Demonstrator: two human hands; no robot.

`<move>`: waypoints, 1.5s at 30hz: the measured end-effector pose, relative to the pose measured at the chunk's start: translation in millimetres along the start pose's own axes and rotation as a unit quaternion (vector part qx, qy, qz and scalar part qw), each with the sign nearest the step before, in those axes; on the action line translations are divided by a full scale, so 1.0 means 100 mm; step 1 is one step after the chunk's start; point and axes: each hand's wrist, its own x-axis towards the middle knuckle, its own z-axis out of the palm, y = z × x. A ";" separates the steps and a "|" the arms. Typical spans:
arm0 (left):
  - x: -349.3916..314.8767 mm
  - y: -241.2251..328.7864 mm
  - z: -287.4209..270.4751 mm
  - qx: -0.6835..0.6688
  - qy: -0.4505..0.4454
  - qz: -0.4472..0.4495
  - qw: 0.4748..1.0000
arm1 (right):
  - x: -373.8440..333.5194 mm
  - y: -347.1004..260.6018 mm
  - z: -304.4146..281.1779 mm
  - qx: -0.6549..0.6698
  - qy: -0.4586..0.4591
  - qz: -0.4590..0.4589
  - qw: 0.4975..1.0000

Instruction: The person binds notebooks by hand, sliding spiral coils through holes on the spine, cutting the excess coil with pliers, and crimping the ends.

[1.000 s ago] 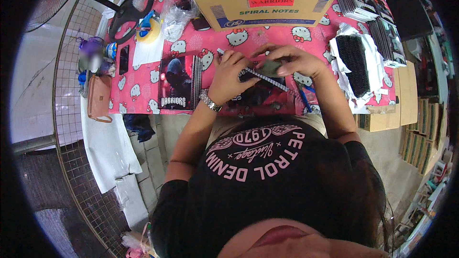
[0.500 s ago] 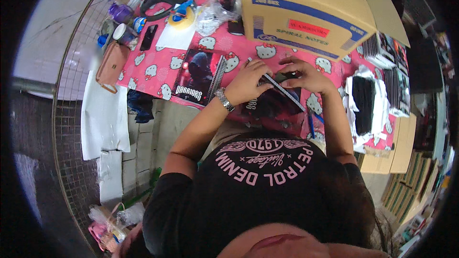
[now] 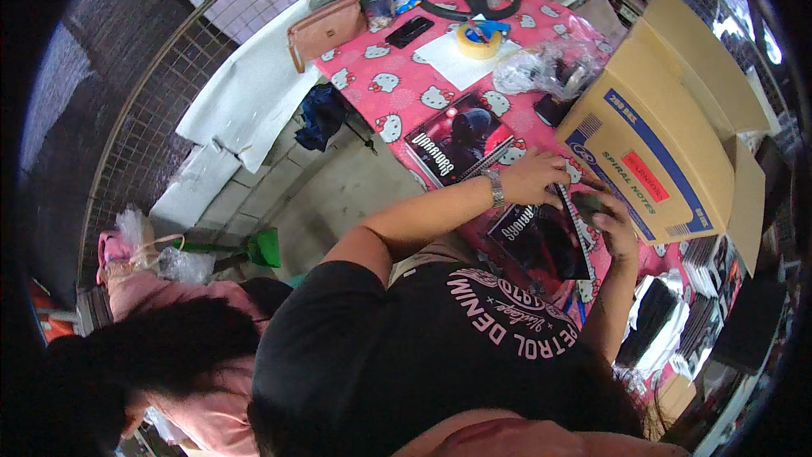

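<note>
A dark spiral notebook [image 3: 541, 245] with a red and black picture cover lies on the pink patterned tablecloth in front of me. My left hand [image 3: 533, 178], a metal watch [image 3: 496, 189] on its wrist, has its fingers closed at the top corner of this notebook, by the coil. My right hand [image 3: 619, 227] is curled beside the coil edge. A small dark greenish thing [image 3: 589, 201] shows between its thumb and fingers; I cannot make out its kind. Left of my left hand lies a second, similar spiral notebook [image 3: 457, 137], cover up.
A large open cardboard box [image 3: 592, 148] stands beyond my right hand. Tape [image 3: 479, 41] rests on white paper, near a phone [image 3: 409, 32] and pink wallet [image 3: 330, 31]. Stacked notebooks [image 3: 700, 292] and a paper-wrapped black bundle [image 3: 650, 317] are at right. Another person [image 3: 203, 398] is at lower left.
The whole view has turned, and the table now appears slanted. My right hand has moved off the notebook's cover to its coil edge, and more cover shows. The other person has come into view.
</note>
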 end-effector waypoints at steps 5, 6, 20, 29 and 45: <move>-0.03 -0.11 0.03 -0.103 -0.001 -0.029 0.994 | 0.12 0.04 0.05 -0.173 0.033 0.127 0.976; -0.02 -0.13 0.05 -0.108 0.008 -0.023 0.994 | 0.13 0.03 0.06 -0.105 0.015 0.076 0.991; -0.10 -0.08 0.14 -0.228 0.094 -0.085 0.966 | -0.17 0.54 -0.49 -0.160 0.162 0.113 0.967; -0.47 0.09 0.12 -0.306 0.108 -0.249 0.912 | -1.59 1.29 -0.19 -0.563 0.386 0.036 0.730; -0.34 0.21 0.20 -0.266 0.190 -0.216 0.920 | -1.65 1.00 0.47 -0.440 0.472 0.034 0.763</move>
